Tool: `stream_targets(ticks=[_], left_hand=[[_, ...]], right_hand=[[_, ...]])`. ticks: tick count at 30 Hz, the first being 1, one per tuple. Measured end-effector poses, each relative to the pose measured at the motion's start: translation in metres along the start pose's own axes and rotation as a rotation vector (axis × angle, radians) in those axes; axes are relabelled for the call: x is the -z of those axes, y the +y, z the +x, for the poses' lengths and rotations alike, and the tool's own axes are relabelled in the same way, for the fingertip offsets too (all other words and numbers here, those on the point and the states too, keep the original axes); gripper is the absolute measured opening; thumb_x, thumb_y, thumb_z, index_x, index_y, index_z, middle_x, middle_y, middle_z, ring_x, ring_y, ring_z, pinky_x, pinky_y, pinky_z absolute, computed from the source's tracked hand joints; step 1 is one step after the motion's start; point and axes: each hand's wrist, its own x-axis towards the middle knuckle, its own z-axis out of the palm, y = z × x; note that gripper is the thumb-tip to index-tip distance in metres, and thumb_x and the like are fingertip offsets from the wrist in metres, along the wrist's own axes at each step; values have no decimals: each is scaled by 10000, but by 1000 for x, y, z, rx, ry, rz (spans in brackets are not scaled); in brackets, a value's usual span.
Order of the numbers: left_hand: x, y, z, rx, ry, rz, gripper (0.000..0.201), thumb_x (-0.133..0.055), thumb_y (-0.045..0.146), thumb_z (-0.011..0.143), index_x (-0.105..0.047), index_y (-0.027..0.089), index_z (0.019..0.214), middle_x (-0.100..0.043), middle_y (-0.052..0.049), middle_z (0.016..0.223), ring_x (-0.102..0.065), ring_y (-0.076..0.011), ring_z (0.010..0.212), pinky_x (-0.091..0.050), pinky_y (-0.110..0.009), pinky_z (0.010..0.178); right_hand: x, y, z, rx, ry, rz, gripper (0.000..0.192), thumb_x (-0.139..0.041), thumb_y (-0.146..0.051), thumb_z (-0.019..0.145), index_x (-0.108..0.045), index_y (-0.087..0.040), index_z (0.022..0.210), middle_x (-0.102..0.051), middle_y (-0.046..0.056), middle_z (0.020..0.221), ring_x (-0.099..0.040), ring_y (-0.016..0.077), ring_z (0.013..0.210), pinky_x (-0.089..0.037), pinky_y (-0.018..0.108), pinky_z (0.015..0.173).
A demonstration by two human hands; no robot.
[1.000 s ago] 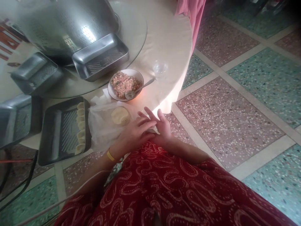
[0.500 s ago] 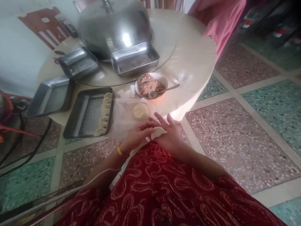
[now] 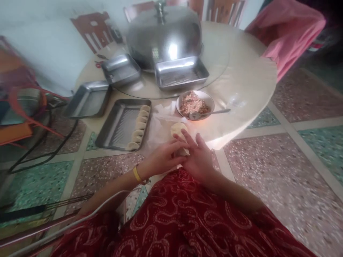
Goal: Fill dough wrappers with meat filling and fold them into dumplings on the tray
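A folded dumpling (image 3: 183, 152) lies between my hands in front of my dress, mostly covered by fingers. My left hand (image 3: 168, 155), with a yellow band at the wrist, has its fingers bent over the dumpling's edge. Against its other side rests my right hand (image 3: 198, 157), thumb and forefinger raised and apart, the other fingers partly hidden. Just beyond the fingertips, a stack of round dough wrappers (image 3: 178, 129) sits on crumpled white paper (image 3: 158, 130). Behind it stands a bowl (image 3: 211, 103) of minced filling (image 3: 193, 102) with a spoon (image 3: 218, 111) in it.
At the left, a dark metal tray (image 3: 115, 123) holds a row of several folded dumplings (image 3: 140, 126). More metal trays (image 3: 182, 73) stand around a large domed steel lid (image 3: 166, 35) on the round table (image 3: 250, 60). Pink cloth (image 3: 292, 32) hangs at the far right.
The view has shifted, so the table things appear farther right. My left fingers have moved over the dumpling and now cover more of it, overlapping the right hand's fingers.
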Motion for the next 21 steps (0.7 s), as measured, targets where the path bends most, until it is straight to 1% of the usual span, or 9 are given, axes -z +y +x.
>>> stream_targets(ticks=[3, 5, 6, 8, 11, 13, 14, 17, 21], left_hand=[[21, -9, -7, 70, 120, -225, 275, -675, 226, 821, -657, 219, 1095, -660, -19, 993, -512, -66, 641, -466, -201, 579], [46, -20, -13, 121, 195, -378, 288, -667, 272, 835, -640, 216, 1117, -655, 1, 875, -545, -78, 627, -487, -214, 574], [61, -27, -16, 163, 236, -385, 310, -666, 292, 841, -626, 218, 1140, -638, 16, 808, -563, -86, 629, -497, -223, 589], [95, -44, -20, 201, 374, -274, 315, -692, 315, 818, -635, 201, 1106, -618, 24, 781, -548, -77, 610, -484, -217, 579], [146, -78, -15, 220, 437, 72, 336, -667, 345, 825, -640, 183, 1118, -597, 21, 776, -505, -71, 590, -446, -202, 551], [174, -105, -4, 202, 387, 378, 319, -609, 324, 853, -642, 164, 1127, -615, -10, 853, -519, -80, 634, -451, -209, 587], [184, -119, 3, 190, 320, 539, 311, -579, 315, 864, -644, 156, 1123, -623, -25, 888, -532, -87, 657, -461, -217, 615], [202, -156, 23, 184, 223, 635, 302, -589, 285, 837, -663, 144, 1093, -645, -54, 948, -585, -125, 751, -486, -252, 703], [207, -191, 39, 172, 104, 726, 296, -587, 285, 835, -672, 169, 1093, -657, -65, 998, -625, -170, 874, -489, -288, 819]], right_hand=[[-9, 5, 10, 57, -121, -111, 511, -288, -600, 935, -569, -321, 1259, -670, 34, 1206, -664, 220, 1009, -551, 429, 860], [-8, 7, 19, 120, -214, -217, 553, -303, -653, 904, -579, -328, 1254, -668, 45, 1234, -638, 242, 1103, -525, 469, 916], [-6, 6, 23, 167, -250, -273, 569, -306, -672, 891, -581, -334, 1257, -662, 52, 1260, -622, 257, 1145, -511, 497, 937], [4, 1, 31, 335, -287, -359, 578, -315, -689, 876, -590, -349, 1255, -653, 62, 1291, -602, 280, 1189, -484, 543, 965], [26, -15, 39, 659, -221, -427, 546, -353, -673, 873, -599, -378, 1262, -648, 59, 1304, -585, 283, 1224, -444, 555, 1008], [41, -29, 43, 858, -137, -453, 516, -346, -645, 883, -607, -398, 1253, -644, 50, 1303, -565, 286, 1254, -416, 574, 1025], [47, -36, 45, 947, -88, -458, 512, -333, -644, 884, -627, -405, 1228, -650, 47, 1290, -563, 289, 1257, -407, 580, 1027], [63, -54, 48, 1102, 53, -489, 446, -375, -568, 889, -666, -410, 1187, -655, 69, 1270, -557, 322, 1269, -394, 608, 1020], [77, -72, 50, 1168, 159, -476, 455, -311, -485, 923, -698, -414, 1152, -685, 75, 1204, -545, 344, 1288, -417, 645, 979]])
